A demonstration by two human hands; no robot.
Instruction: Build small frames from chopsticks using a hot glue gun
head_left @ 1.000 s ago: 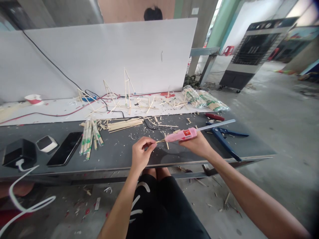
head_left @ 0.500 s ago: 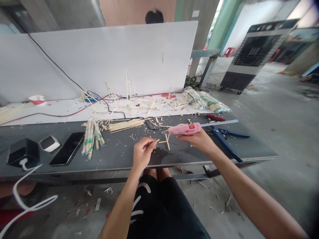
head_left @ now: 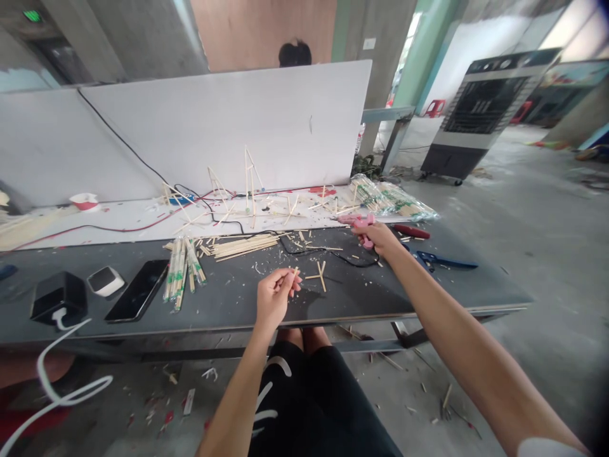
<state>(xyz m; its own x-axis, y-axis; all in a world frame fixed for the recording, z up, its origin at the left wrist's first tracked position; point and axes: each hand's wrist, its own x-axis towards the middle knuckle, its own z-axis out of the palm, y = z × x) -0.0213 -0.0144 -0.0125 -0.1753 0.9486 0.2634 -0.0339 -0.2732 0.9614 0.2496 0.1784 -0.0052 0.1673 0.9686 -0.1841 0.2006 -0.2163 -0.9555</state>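
Between the thumb and fingers of my left hand (head_left: 276, 293) is a short wooden stick (head_left: 295, 273), held above the front of the dark table. My right hand (head_left: 378, 240) is wrapped round a pink hot glue gun (head_left: 364, 223) farther back, its nozzle pointing left near the white board. A small branching piece of joined sticks (head_left: 322, 277) lies on the table just right of my left hand. Behind it spreads a pile of loose wooden sticks (head_left: 245, 245). The glue gun's black cord (head_left: 328, 252) runs across the table.
Wrapped chopstick bundles (head_left: 179, 270), a phone (head_left: 137, 291), a white-topped device (head_left: 104, 280) and a black charger box (head_left: 59, 297) lie on the left. Blue-handled cutters (head_left: 445, 260) and a red-handled tool (head_left: 412, 231) are at right. Stick frames (head_left: 250, 187) stand at the back.
My right hand has carried the glue gun back and away from the stick in my left hand, lowering it toward the table. My left hand keeps its stick, now tilted more upright.
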